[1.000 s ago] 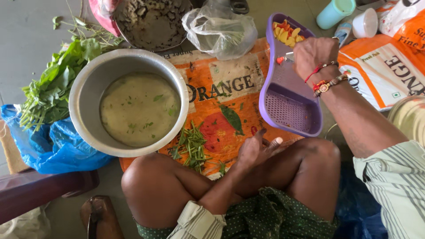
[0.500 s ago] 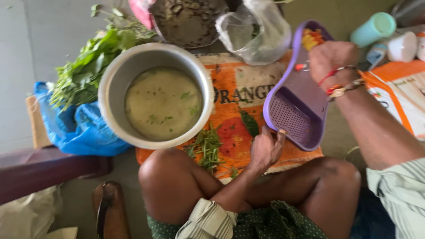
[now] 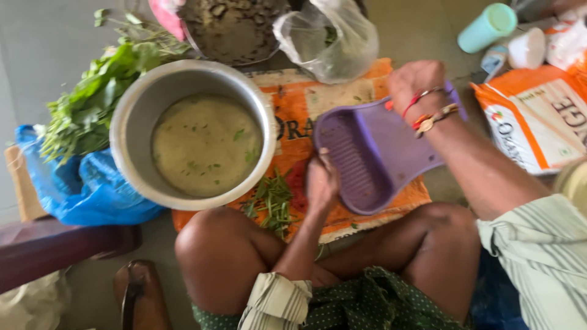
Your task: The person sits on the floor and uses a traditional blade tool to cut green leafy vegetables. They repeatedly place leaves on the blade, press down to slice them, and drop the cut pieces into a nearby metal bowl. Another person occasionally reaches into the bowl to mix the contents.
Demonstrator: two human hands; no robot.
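My right hand (image 3: 416, 85), with red and gold bracelets on the wrist, grips the far end of a purple plastic chopping tray (image 3: 391, 153). The tray is tilted, and its slotted strainer end points towards my knees. My left hand (image 3: 321, 182) holds the rim of that slotted end. A steel bowl (image 3: 125, 122) of pale, green-flecked liquid stands just left of the tray on an orange printed sack (image 3: 293, 101). Chopped green stalks (image 3: 269, 198) lie on the sack between the bowl and my left hand.
Leafy greens (image 3: 92, 104) lie on a blue plastic bag (image 3: 79, 192) at the left. A dark pan (image 3: 235, 24) and a clear plastic bag (image 3: 333, 40) sit at the back, with a teal cup (image 3: 489, 27), a white cup (image 3: 529, 49) and another orange sack (image 3: 538, 122) at the right. A wooden piece (image 3: 61, 244) is at lower left.
The purple tray has swung down and left, from upright beside the bowl to lying tilted across the sack. My left hand has risen from my lap and taken its slotted end.
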